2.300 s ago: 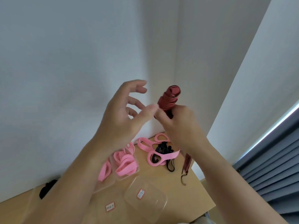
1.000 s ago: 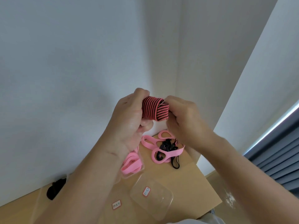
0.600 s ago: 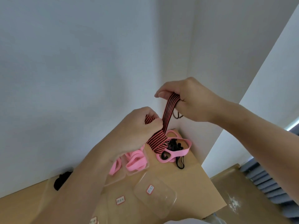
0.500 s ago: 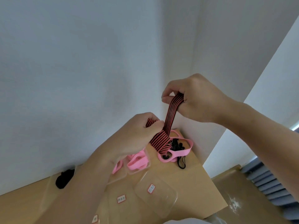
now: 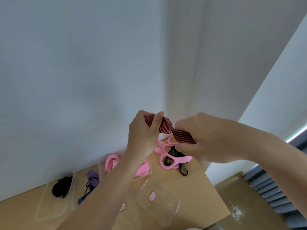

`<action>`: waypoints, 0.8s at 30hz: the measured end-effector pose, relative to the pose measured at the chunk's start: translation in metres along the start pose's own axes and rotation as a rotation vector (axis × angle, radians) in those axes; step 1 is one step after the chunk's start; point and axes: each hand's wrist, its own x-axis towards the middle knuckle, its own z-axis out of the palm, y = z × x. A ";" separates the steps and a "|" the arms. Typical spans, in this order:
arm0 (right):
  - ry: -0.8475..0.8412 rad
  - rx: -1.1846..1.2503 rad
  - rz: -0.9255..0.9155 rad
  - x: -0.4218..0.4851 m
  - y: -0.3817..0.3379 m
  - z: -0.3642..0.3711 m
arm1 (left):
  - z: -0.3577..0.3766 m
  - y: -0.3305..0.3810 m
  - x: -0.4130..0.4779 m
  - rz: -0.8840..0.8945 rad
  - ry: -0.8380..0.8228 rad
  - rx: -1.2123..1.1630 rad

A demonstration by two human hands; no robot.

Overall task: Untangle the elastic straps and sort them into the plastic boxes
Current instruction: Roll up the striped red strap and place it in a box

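the left grip (image 5: 142, 135) pinched one end of the red-and-black striped elastic strap (image 5: 181, 135) and the right grip (image 5: 204, 138) curled round the other, both raised above the table (image 5: 194, 188), likely to work its twists loose clear of the pink straps (image 5: 181, 159). the strap ran toward 4 o'clock between them; a labelled plastic box (image 5: 157, 205) lay at 6 o'clock.

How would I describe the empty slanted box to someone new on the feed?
On the wooden table in the room's corner, look toward the front right. A clear plastic box lies there at a slant, with a red-bordered label inside. Unlike the boxes along the wall, which hold pink straps, a purple strap or a black bundle, it holds no straps.
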 end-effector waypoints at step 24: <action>0.773 0.639 0.394 0.014 0.019 0.140 | 0.032 0.066 0.011 -0.294 -0.192 -0.719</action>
